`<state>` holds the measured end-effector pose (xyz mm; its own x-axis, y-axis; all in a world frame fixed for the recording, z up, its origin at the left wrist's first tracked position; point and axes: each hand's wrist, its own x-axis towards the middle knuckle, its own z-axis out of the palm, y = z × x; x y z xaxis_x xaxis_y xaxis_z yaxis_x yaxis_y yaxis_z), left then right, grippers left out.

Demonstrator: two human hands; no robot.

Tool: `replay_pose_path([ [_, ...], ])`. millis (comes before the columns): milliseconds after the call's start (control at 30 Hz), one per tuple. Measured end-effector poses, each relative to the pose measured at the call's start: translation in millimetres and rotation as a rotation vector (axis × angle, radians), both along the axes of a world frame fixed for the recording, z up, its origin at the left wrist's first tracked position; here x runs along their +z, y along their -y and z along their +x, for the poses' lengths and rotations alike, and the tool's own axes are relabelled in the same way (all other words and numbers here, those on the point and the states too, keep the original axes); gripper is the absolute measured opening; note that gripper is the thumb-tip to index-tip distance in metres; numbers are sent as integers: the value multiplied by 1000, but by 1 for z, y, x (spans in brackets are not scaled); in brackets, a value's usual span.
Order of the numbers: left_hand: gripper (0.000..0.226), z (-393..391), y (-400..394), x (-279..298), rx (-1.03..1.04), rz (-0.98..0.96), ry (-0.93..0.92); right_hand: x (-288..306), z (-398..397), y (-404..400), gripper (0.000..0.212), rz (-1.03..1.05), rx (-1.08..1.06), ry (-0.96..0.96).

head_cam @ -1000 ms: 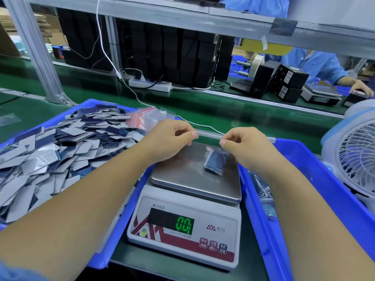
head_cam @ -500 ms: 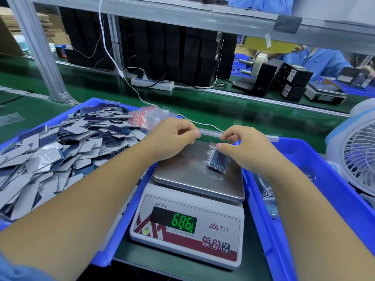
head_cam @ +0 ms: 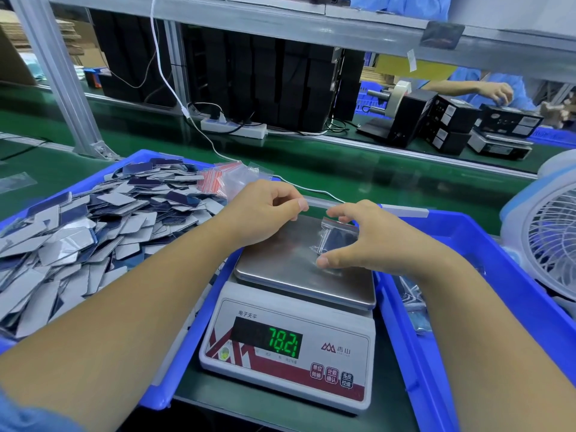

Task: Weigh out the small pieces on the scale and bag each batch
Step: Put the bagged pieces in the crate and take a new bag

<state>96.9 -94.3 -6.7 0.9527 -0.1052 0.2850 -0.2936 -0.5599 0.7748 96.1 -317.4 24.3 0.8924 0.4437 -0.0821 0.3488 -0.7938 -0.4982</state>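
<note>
A small clear zip bag (head_cam: 338,238) of dark pieces lies on the steel pan (head_cam: 280,266) of the white scale (head_cam: 290,366), whose display reads 78.21. My right hand (head_cam: 377,244) curves around the bag, thumb at its near corner and fingertips at its red-striped top. My left hand (head_cam: 265,204) hovers over the pan's far-left corner, fingers curled, thumb against forefinger, nothing visible in it. A heap of loose grey and dark blue pieces (head_cam: 93,219) fills the blue bin (head_cam: 174,363) on the left. A stack of red-topped bags (head_cam: 224,179) sits at that bin's far corner.
A second blue bin (head_cam: 498,275) on the right holds filled bags (head_cam: 417,313). A white fan (head_cam: 551,241) stands at the right edge. A white cable (head_cam: 199,135) runs behind the scale to a power strip (head_cam: 237,127). Another person works across the green belt (head_cam: 389,179).
Both hands were pinching the bag's top above the pan. The right hand then laid the bag on the pan, the left hand let go, and the reading rose from 0.0 to 78.21.
</note>
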Motion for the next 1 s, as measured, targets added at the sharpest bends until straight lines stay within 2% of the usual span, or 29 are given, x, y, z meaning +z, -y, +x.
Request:
replay_pose_path([
  [233, 17, 0, 0, 0, 1, -4, -6, 3, -1, 2, 43, 1, -5, 92],
  [300, 17, 0, -1, 1, 7, -17, -19, 6, 2, 9, 35, -61, -73, 112],
  [400, 21, 1, -4, 2, 45, -38, -7, 9, 9, 28, 22, -264, -245, 117],
  [500, 21, 4, -8, 4, 113, -80, -6, 13, 14, 43, 23, -382, -360, -10],
  [600, 21, 6, -14, 9, 225, -193, -25, 13, 16, 42, 50, -327, -443, -4],
  [700, 22, 6, -25, 23, 365, -392, -50, 4, 21, 31, 44, -324, -415, 64],
  [767, 21, 5, -37, 40, 411, -445, -57, -2, 21, 24, 41, -316, -409, 81],
  [833, 18, 0, -53, 57, 386, -330, -78, -5, 21, 21, 34, -277, -417, 124],
  [900, 17, -11, -69, 65, 312, -51, -142, -3, 21, 18, 28, -221, -417, 185],
  [1000, 17, -28, -90, 60, 247, 389, -332, -1, 18, 11, 22, -171, -369, 252],
])
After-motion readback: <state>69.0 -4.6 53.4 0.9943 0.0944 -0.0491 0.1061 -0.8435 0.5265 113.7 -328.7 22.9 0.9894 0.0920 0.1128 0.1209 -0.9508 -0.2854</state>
